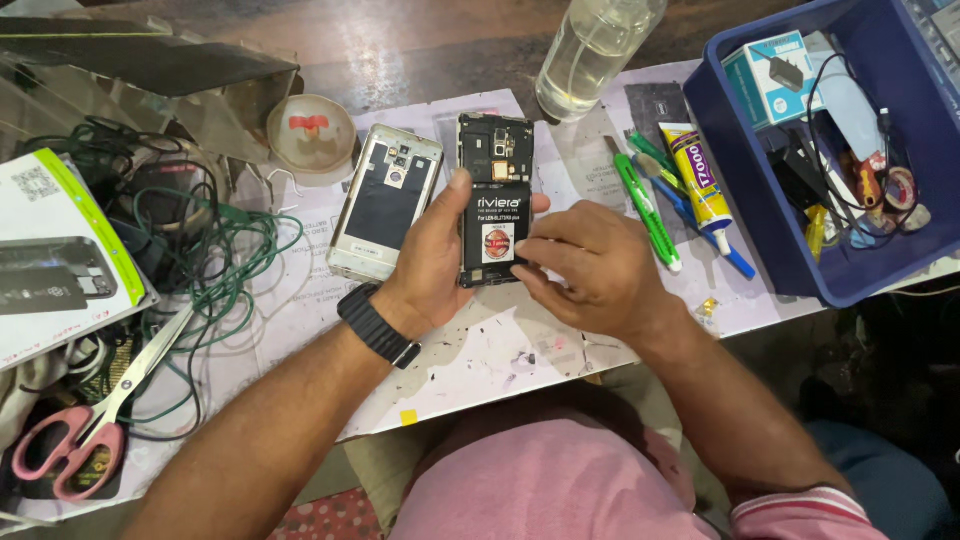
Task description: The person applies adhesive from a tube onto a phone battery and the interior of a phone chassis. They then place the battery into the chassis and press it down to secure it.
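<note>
Fingers of the left hand (435, 250) wrap an opened phone (494, 195) from its left side, thumb on the black battery (497, 235). The right hand (590, 268) presses curled fingertips against the phone's lower right edge. Just left lies a silver back cover (385, 200); right, a green cutter (645, 210), glue tube (697, 180) and blue bin (760, 240).

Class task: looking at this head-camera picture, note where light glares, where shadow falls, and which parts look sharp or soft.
Head view: glare streaks the dark wooden tabletop near the clear plastic bottle; the opened black phone and both hands are sharp and evenly lit; the pink shirt looks soft; deep shadow fills the lower right corner.
</note>
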